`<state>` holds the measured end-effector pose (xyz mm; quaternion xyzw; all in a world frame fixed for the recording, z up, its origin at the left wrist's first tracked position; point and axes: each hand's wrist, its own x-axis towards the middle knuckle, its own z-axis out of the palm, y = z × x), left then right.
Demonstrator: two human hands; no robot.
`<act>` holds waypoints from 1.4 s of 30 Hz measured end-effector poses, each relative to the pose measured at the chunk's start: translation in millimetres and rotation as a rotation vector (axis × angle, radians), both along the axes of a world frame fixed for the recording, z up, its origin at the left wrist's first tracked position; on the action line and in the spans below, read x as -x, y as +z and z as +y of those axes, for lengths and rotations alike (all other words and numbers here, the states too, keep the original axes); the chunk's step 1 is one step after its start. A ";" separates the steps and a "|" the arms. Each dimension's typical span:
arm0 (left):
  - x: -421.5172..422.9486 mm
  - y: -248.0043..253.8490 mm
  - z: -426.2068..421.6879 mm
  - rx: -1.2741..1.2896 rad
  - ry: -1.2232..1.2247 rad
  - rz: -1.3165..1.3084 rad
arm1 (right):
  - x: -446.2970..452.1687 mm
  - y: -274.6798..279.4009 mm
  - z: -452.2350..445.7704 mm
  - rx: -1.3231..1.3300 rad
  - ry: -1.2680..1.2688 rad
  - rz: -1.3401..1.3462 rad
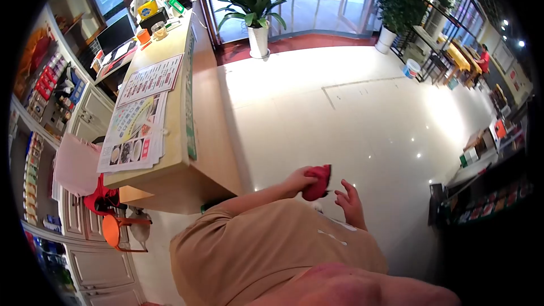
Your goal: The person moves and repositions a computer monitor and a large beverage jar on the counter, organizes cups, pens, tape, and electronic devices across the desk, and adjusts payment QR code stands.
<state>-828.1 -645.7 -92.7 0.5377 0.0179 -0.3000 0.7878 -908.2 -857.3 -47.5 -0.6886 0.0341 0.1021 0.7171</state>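
My left hand is closed around a crumpled red cloth with a dark edge, out in front of my tan shirt. Just to the right, my right hand is raised with nothing in it, its fingers apart and partly bent. A small gap separates it from the cloth. Both hands are above the pale tiled floor.
A wooden counter with printed menu sheets runs along the left. Near it stands an orange stool. Potted plants flank the glass doors ahead. A person in red is far right, near tables.
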 end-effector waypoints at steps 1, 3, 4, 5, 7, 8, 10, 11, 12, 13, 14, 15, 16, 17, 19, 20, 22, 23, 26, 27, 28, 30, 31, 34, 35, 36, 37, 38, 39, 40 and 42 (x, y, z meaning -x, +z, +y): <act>-18.0 -0.7 7.1 0.128 0.054 0.003 | -19.9 -13.5 -15.9 -0.033 -0.014 0.051; -56.7 -10.9 24.3 0.014 0.230 -0.033 | -67.7 -37.8 -49.3 -0.004 0.056 0.113; -71.8 -4.1 31.1 0.015 0.369 -0.058 | -87.8 -48.4 -65.2 0.008 0.090 0.150; -86.3 8.1 41.1 -0.022 0.470 -0.064 | -109.7 -54.0 -76.5 0.017 0.097 0.149; -127.4 -4.0 71.3 -0.050 0.667 -0.224 | -158.3 -64.3 -98.4 -0.003 0.107 0.221; -135.7 8.1 78.6 -0.011 0.802 -0.387 | -185.5 -66.1 -106.9 -0.008 0.116 0.250; -163.8 24.8 104.5 0.127 0.946 -0.310 | -237.7 -66.4 -119.9 -0.053 0.125 0.305; -172.5 44.7 114.7 0.162 0.977 -0.314 | -261.8 -64.8 -123.1 -0.078 0.138 0.325; -185.0 61.4 122.6 0.058 1.044 -0.357 | -289.0 -63.4 -124.4 -0.104 0.150 0.341; -195.8 76.1 129.8 -0.048 1.110 -0.396 | -312.6 -59.8 -124.5 -0.077 0.174 0.316; -204.3 89.2 134.7 -0.157 1.176 -0.426 | -336.6 -58.4 -123.7 -0.087 0.187 0.313; -212.4 103.8 137.8 -0.198 1.210 -0.451 | -359.3 -57.1 -121.8 -0.096 0.200 0.315; -221.7 118.9 140.9 -0.239 1.243 -0.470 | -380.0 -55.2 -118.2 -0.102 0.212 0.322; -231.1 131.2 146.1 -0.281 1.277 -0.488 | -400.0 -54.2 -113.3 -0.130 0.234 0.327; -249.4 150.1 168.6 -0.444 1.383 -0.586 | -435.7 -52.6 -98.4 -0.184 0.272 0.338; -259.9 158.2 183.7 -0.525 1.431 -0.638 | -452.6 -56.7 -89.3 -0.193 0.295 0.353; -278.9 179.2 219.9 -0.647 1.468 -0.642 | -487.3 -65.6 -66.1 -0.211 0.338 0.377; -289.7 188.5 234.2 -0.718 1.494 -0.671 | -505.1 -71.7 -53.3 -0.214 0.354 0.392; -321.0 220.5 290.7 -1.116 1.557 -0.748 | -558.4 -89.6 -9.3 -0.230 0.388 0.422; -333.2 232.8 307.8 -1.189 1.572 -0.789 | -578.9 -93.9 4.7 -0.237 0.394 0.422; -342.9 245.2 321.5 -1.261 1.588 -0.822 | -600.0 -96.9 15.9 -0.236 0.402 0.425; -358.2 262.8 363.9 -1.402 1.593 -0.751 | -651.6 -106.5 40.3 -0.244 0.391 0.457; -368.6 272.1 377.5 -1.490 1.634 -0.719 | -671.6 -107.2 51.3 -0.246 0.384 0.482; -392.2 283.4 437.2 -1.951 1.622 -0.680 | -735.7 -99.1 81.4 -0.229 0.347 0.472; -401.1 281.0 451.6 -2.018 1.633 -0.660 | -755.3 -96.6 89.7 -0.223 0.352 0.437; -407.2 274.8 471.7 -2.073 1.570 -0.579 | -773.8 -92.2 97.4 -0.209 0.339 0.434; -408.8 261.0 500.8 -2.126 1.502 -0.495 | -790.6 -88.1 105.3 -0.195 0.327 0.435; -413.8 249.2 522.4 -2.178 1.430 -0.410 | -806.4 -88.1 114.4 -0.184 0.316 0.437; -420.4 239.6 530.9 -2.310 1.252 -0.191 | -821.2 -93.3 121.9 -0.184 0.319 0.460; -435.6 242.7 515.5 -2.266 1.117 0.113 | -835.6 -98.4 126.6 -0.182 0.322 0.479; -471.9 237.9 485.2 -2.287 1.164 0.346 | -871.4 -113.9 136.1 -0.182 0.336 0.512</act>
